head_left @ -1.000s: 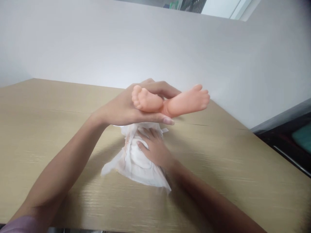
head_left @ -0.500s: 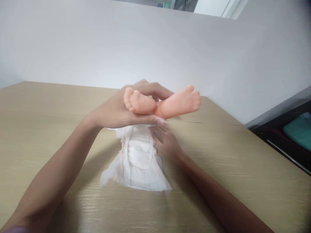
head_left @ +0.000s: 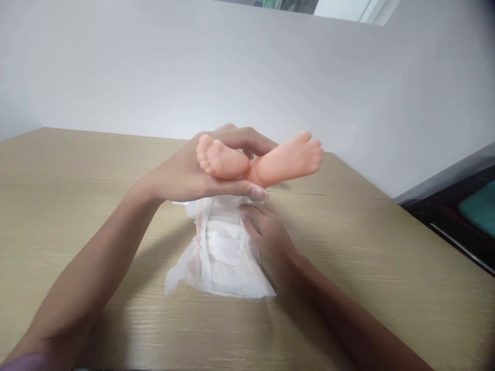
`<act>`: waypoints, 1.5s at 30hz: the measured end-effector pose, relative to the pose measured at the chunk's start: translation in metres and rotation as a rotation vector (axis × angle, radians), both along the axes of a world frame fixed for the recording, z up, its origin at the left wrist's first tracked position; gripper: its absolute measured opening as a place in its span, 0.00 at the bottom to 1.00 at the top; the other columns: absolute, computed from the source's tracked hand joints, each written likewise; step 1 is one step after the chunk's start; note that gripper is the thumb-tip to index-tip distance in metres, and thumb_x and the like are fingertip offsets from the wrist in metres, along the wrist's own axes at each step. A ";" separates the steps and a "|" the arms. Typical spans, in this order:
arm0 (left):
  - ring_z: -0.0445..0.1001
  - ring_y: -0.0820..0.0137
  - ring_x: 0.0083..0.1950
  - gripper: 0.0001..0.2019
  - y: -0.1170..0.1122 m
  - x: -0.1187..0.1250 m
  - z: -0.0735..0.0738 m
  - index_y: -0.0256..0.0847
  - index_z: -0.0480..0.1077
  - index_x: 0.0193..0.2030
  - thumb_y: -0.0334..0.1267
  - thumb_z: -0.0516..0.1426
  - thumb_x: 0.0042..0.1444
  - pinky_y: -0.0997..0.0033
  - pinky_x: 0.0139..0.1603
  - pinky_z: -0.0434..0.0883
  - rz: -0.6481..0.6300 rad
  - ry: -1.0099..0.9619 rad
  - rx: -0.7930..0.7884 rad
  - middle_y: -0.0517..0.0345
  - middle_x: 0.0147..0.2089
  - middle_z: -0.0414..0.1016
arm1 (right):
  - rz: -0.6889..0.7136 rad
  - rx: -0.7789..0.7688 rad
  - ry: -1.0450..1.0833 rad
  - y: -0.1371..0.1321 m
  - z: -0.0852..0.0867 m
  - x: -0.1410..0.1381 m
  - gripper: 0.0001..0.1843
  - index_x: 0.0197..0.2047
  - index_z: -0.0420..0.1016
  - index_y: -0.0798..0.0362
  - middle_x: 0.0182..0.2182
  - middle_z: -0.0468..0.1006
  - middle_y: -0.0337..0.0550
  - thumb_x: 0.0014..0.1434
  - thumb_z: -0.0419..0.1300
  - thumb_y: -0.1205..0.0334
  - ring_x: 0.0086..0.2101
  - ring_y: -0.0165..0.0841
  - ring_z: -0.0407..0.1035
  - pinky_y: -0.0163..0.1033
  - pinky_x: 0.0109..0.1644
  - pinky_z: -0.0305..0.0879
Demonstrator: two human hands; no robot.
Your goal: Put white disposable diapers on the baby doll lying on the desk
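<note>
My left hand (head_left: pixel 189 170) is closed round the ankles of a baby doll (head_left: pixel 290 161) and holds its legs up. The doll's two feet point toward me, one to each side; its body is hidden behind my hand. Below lies an unfolded white diaper (head_left: pixel 224 247), flat on the table with its ruffled sides spread. My right hand (head_left: pixel 268 226) rests at the diaper's right edge, under the doll's feet. Its fingers are stretched out over the diaper's inner side, thumb apart from them.
The pale wood-grain table (head_left: pixel 96 216) reaches back to a white wall (head_left: pixel 154 67). At the right edge stands a black object with a teal panel (head_left: pixel 479 206). A window-like opening (head_left: pixel 340 9) is at the top.
My right hand has shifted slightly along the diaper's right edge, toward me. The diaper's near end has moved a little. My left hand still holds the doll's legs up.
</note>
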State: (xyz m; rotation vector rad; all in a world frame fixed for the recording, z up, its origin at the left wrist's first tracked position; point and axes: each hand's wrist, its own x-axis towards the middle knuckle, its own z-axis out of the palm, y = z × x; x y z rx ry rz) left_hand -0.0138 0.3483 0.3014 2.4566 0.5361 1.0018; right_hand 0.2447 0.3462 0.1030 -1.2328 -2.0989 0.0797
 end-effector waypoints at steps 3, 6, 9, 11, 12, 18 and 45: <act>0.78 0.60 0.55 0.20 0.001 -0.001 0.000 0.42 0.80 0.57 0.48 0.71 0.63 0.68 0.56 0.73 -0.012 0.004 -0.012 0.57 0.55 0.81 | 0.112 -0.025 0.040 -0.018 0.013 -0.027 0.16 0.62 0.80 0.47 0.59 0.83 0.48 0.77 0.56 0.58 0.60 0.47 0.76 0.58 0.69 0.71; 0.79 0.62 0.56 0.21 0.004 -0.002 -0.001 0.45 0.80 0.59 0.47 0.72 0.63 0.69 0.58 0.73 -0.063 -0.020 0.005 0.60 0.57 0.81 | 0.150 -0.040 -0.040 -0.026 0.018 -0.049 0.22 0.70 0.74 0.49 0.67 0.77 0.51 0.77 0.60 0.56 0.68 0.49 0.69 0.61 0.75 0.65; 0.79 0.64 0.57 0.21 0.007 -0.002 -0.003 0.49 0.80 0.60 0.47 0.73 0.63 0.69 0.60 0.74 -0.090 -0.040 0.026 0.65 0.58 0.82 | 0.207 -0.122 -0.126 -0.019 0.014 -0.060 0.25 0.75 0.70 0.50 0.73 0.70 0.53 0.79 0.58 0.55 0.74 0.49 0.61 0.62 0.80 0.57; 0.80 0.62 0.58 0.22 0.008 -0.002 -0.004 0.48 0.81 0.60 0.49 0.73 0.62 0.67 0.60 0.75 -0.074 -0.039 0.032 0.64 0.58 0.82 | 0.261 -0.153 -0.145 -0.011 0.009 -0.062 0.24 0.75 0.70 0.50 0.74 0.69 0.53 0.81 0.55 0.55 0.75 0.47 0.59 0.62 0.81 0.54; 0.80 0.60 0.58 0.23 0.008 -0.002 -0.005 0.48 0.81 0.60 0.48 0.74 0.61 0.66 0.60 0.76 -0.067 -0.038 0.037 0.62 0.57 0.82 | 0.280 -0.149 -0.144 -0.008 0.007 -0.062 0.23 0.74 0.71 0.50 0.74 0.70 0.52 0.82 0.54 0.56 0.75 0.46 0.59 0.61 0.81 0.54; 0.80 0.61 0.59 0.21 0.008 -0.002 -0.006 0.44 0.80 0.60 0.45 0.73 0.62 0.66 0.61 0.77 -0.061 -0.039 0.104 0.57 0.58 0.83 | 0.190 0.053 -0.193 -0.011 0.005 -0.060 0.22 0.71 0.74 0.53 0.71 0.71 0.56 0.79 0.57 0.57 0.72 0.53 0.61 0.64 0.78 0.59; 0.78 0.61 0.61 0.23 -0.012 -0.009 -0.009 0.43 0.80 0.61 0.41 0.75 0.60 0.60 0.62 0.74 -0.048 -0.028 -0.069 0.50 0.61 0.82 | 0.209 0.371 0.082 -0.023 0.030 -0.019 0.12 0.53 0.82 0.51 0.49 0.88 0.43 0.77 0.57 0.70 0.47 0.42 0.79 0.51 0.54 0.66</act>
